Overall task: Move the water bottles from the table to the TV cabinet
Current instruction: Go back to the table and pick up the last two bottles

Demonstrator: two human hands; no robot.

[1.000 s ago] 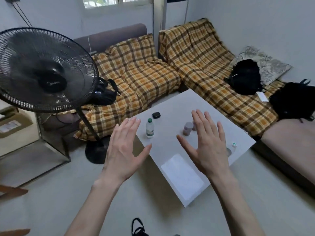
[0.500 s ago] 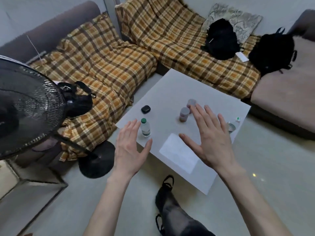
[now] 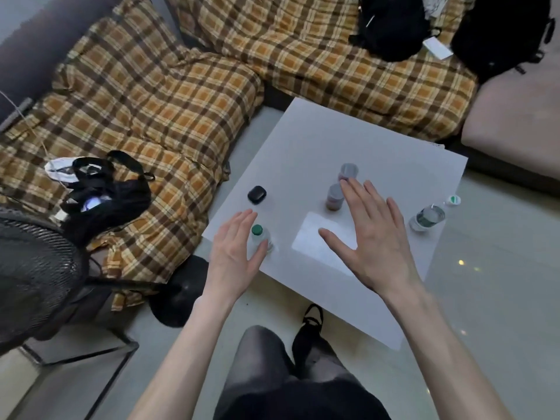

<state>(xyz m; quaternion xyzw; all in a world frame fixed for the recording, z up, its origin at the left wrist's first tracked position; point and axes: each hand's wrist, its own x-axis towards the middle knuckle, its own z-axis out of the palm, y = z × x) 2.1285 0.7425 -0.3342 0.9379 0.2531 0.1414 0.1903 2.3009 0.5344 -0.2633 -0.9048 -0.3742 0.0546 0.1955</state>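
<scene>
Both hands have closed on the desk [image 3: 378,140] since a second ago, as the view tips down over it. The left hand [image 3: 235,256] is spread, thumb and fingers opening around the capped water bottle [image 3: 260,239], which stands upright in the crook of that hand; contact cannot be confirmed. The right hand [image 3: 371,234] is spread flat, gripping nothing. Just beyond its fingertips stand two small jars [image 3: 335,197]. Right of that hand, at the desk's edge, stands the uncapped water bottle [image 3: 427,218]. Judgement: a grasp is imminent; no bottle is moved yet.

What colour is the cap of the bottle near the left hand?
Green; the cap shows clearly in the head view, on the water bottle.
</scene>
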